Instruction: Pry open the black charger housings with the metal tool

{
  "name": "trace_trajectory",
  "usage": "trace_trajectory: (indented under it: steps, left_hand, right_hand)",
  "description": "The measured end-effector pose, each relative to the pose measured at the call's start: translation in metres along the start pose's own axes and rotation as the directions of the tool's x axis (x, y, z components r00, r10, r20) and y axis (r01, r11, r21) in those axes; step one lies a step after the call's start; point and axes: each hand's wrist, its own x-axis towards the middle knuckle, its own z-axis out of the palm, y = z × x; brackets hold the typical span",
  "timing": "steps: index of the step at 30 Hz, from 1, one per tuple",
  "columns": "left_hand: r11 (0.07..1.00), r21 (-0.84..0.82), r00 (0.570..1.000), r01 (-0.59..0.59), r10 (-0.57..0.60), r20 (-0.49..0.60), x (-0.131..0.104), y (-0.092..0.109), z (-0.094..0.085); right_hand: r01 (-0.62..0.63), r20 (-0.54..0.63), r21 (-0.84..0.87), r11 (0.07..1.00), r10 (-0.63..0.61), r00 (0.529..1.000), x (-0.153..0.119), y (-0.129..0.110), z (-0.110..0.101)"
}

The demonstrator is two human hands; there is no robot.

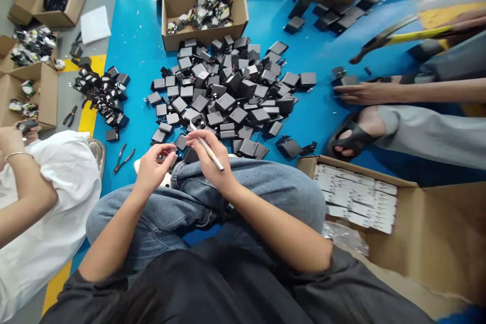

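My right hand [208,157] is closed around a slim white pen-shaped tool [211,151], its dark end toward me and its pointed end toward the pile. Beside it, above my lap, my left hand [154,164] has its fingers curled and apart, with nothing visible between thumb and fingertips. Just beyond both hands spreads a heap of dark grey box-shaped housings [228,101], some with small metal prongs or wires showing. Part of a white object [166,180] peeks out below my left hand, mostly hidden.
Pliers [123,159] lie left on the blue floor. A cardboard box [205,33] of mixed parts stands behind the heap; another box [413,212] at right holds white pieces. One co-worker's hand [364,92] touches the floor at right beside a hammer [402,35]; another person [56,177] sits left.
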Motion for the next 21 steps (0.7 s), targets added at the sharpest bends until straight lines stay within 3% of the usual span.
trace_trajectory:
  steps: [4,8,12,17,21]
  left_hand:
    - [0.974,0.228,0.997,0.004,0.013,-0.075,0.011,-0.004,-0.019]
    - [0.842,0.539,0.989,-0.007,-0.072,0.126,0.022,-0.008,-0.017]
    - [0.74,0.673,0.935,-0.011,-0.231,0.27,0.044,-0.019,0.024]
    - [0.599,0.797,0.861,0.075,-0.442,0.252,0.062,-0.04,0.089]
    - [0.594,0.797,0.865,0.11,-0.453,0.218,0.06,-0.043,0.107]
  right_hand:
    - [-0.024,-0.087,0.097,0.995,0.033,0.996,0.019,-0.006,-0.015]
    - [-0.058,-0.091,0.17,0.984,0.074,0.993,0.028,-0.01,-0.023]
    - [-0.07,-0.059,0.168,0.983,0.08,0.995,0.029,-0.009,-0.022]
    - [-0.107,-0.01,0.151,0.983,0.11,0.994,0.029,-0.005,-0.022]
    - [-0.111,0.043,0.129,0.985,0.106,0.993,0.029,0.001,-0.019]
